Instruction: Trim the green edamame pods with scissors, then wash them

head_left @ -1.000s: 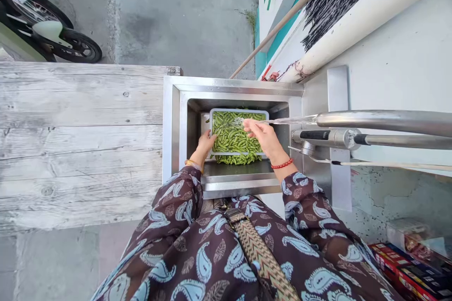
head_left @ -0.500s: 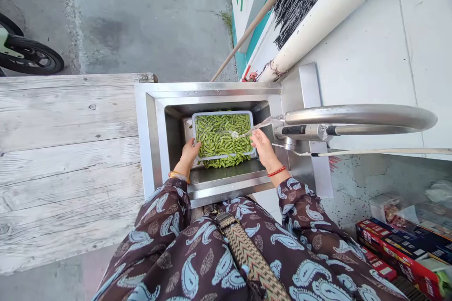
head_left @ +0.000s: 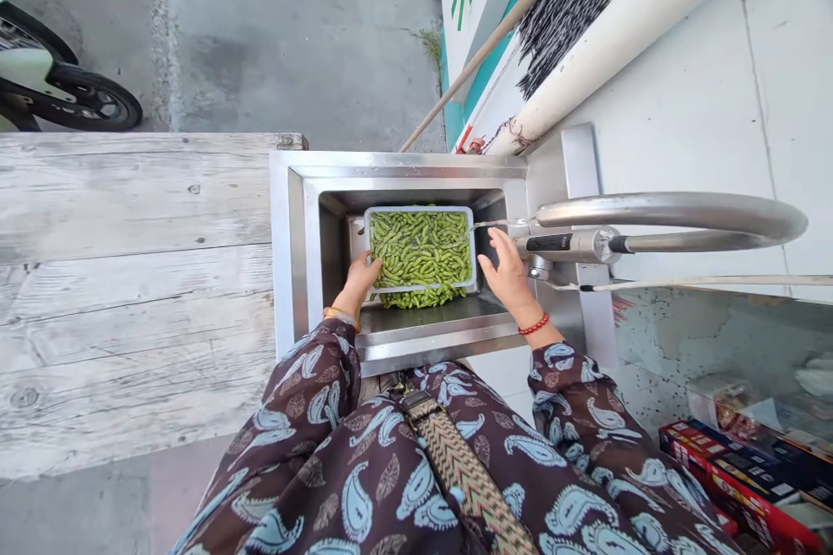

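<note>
Green bean pods (head_left: 420,244) fill a white rectangular basket (head_left: 472,256) inside a steel sink (head_left: 296,251). More pods lie outside the basket along its near side. My left hand (head_left: 359,279) grips the basket's left edge near its front corner, thumb over the rim. My right hand (head_left: 509,270), fingers apart, is held to the right of the basket, not touching it, below the faucet (head_left: 573,244). A thin stream of water shows between the faucet and the basket's right rim.
A weathered wooden table (head_left: 130,277) adjoins the sink on the left. Behind the sink, a wooden pole (head_left: 482,52) slants beside a white pipe (head_left: 625,35). Red boxes (head_left: 735,486) stand at the lower right. A wheel (head_left: 97,100) shows at upper left.
My right hand has moved right, away from the basket's edge, and its fingers have spread. The water no longer reaches the middle of the pods. The whole view has shifted slightly.
</note>
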The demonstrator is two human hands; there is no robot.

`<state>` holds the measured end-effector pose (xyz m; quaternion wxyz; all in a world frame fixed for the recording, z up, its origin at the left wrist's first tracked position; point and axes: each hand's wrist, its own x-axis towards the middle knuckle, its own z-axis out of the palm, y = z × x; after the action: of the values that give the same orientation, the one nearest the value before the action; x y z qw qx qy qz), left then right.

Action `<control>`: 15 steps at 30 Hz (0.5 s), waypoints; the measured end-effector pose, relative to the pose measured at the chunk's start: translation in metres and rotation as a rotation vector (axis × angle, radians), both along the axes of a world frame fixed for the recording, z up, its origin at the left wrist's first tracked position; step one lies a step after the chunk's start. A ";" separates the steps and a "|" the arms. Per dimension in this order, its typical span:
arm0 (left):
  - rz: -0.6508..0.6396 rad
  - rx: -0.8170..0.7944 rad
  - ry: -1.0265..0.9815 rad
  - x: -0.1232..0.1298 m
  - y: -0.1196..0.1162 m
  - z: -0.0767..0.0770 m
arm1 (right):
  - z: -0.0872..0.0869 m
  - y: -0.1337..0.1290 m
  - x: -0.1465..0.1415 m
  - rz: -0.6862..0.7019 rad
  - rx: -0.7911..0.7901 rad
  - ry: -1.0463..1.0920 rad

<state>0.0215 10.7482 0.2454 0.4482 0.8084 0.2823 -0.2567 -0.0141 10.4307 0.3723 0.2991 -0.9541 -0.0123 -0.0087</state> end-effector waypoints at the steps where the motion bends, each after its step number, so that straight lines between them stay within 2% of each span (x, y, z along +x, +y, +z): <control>1: -0.002 0.000 0.002 0.000 0.000 0.001 | -0.003 0.004 0.000 0.009 0.035 0.009; 6: 0.011 -0.009 0.007 -0.002 0.003 -0.003 | -0.030 0.014 0.000 0.049 0.174 0.127; 11: 0.053 -0.029 0.005 -0.002 0.005 -0.010 | -0.082 -0.001 0.008 -0.197 0.210 0.279; 13: 0.069 -0.041 0.007 -0.001 0.006 -0.013 | -0.101 -0.008 0.015 -0.253 0.194 0.291; 15: 0.085 -0.052 0.014 0.001 0.007 -0.016 | -0.112 -0.011 0.021 -0.282 0.188 0.300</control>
<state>0.0228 10.7552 0.2289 0.4776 0.7819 0.3127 -0.2506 0.0072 10.4200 0.2605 0.3812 -0.9048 0.1667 0.0905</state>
